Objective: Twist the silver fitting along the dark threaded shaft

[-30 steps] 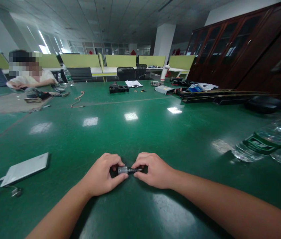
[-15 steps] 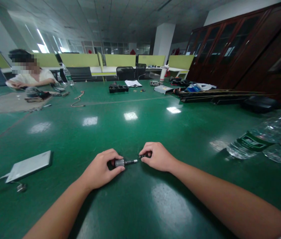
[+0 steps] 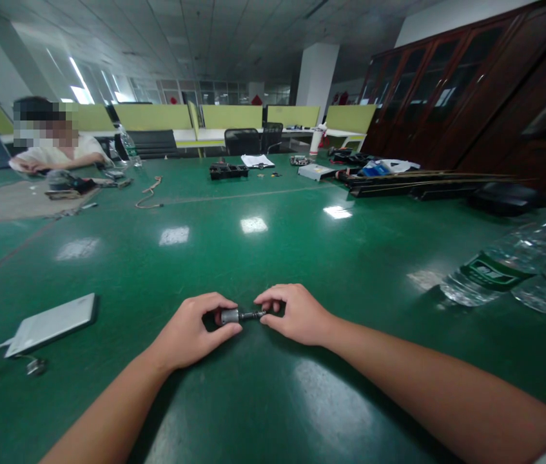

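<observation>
My left hand point(image 3: 200, 328) is closed around a small grey metal cylinder point(image 3: 229, 316), low over the green table. From the cylinder a thin, dark-banded shaft point(image 3: 248, 315) points right, towards my right hand point(image 3: 294, 314). That hand is curled around the shaft's end, the index finger above it and the thumb at its tip. A gap shows between the index finger and the shaft. I cannot make out the small dark ridged piece apart from the shaft.
A white flat box point(image 3: 50, 324) with a cable lies at left. Plastic water bottles point(image 3: 490, 274) lie at right. Across the green table point(image 3: 205, 264) are a black part point(image 3: 228, 171), a cord point(image 3: 151, 192) and dark rails point(image 3: 427, 183). Another person point(image 3: 60, 151) sits at far left.
My right hand has moved left to the shaft's tip, and its index finger has lifted from the thumb. The dark ridged piece it pinched no longer shows separately. My left hand keeps its hold.
</observation>
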The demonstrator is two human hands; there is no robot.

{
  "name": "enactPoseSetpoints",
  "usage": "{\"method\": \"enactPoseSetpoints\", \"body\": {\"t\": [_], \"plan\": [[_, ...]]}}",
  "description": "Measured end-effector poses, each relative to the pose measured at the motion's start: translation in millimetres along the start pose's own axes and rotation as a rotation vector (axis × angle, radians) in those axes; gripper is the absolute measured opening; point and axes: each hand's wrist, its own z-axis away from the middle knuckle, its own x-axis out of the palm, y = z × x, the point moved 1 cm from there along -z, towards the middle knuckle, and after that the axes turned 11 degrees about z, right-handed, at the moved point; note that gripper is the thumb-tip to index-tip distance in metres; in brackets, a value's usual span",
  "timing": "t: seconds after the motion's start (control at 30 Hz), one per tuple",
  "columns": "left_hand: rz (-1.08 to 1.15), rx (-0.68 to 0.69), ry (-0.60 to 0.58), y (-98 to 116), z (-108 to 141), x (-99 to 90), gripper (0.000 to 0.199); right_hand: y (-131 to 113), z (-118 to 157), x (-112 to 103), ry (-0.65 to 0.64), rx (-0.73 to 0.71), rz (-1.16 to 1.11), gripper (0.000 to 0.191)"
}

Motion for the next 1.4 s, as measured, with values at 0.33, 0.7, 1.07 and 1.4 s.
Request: {"method": "enactPoseSetpoints", "body": {"t": [0.33,0.7,1.07,1.4], "plan": [[0.009,-0.005,-0.022,-1.3,-2.7,0.3,0.022,-9.5,-0.1,4.0,-0.071,-0.107,0.044,0.019],[-0.053,0.017,-0.058,-6.7,-2.5,3.4,0.021,-9.0,-0.8,4.9,-0.084,-0.128,0.065,0.022],[-0.059,0.047,-0.051,-1.9,-5.4,6.8,0.019,-6.0,-1.3,5.4,-0.082,-0.154,0.069,0.020],[-0.062,0.046,-0.053,-1.4,-5.7,7.6,0.019,-8.3,-0.9,3.2,-0.069,-0.132,0.046,0.016]]}}
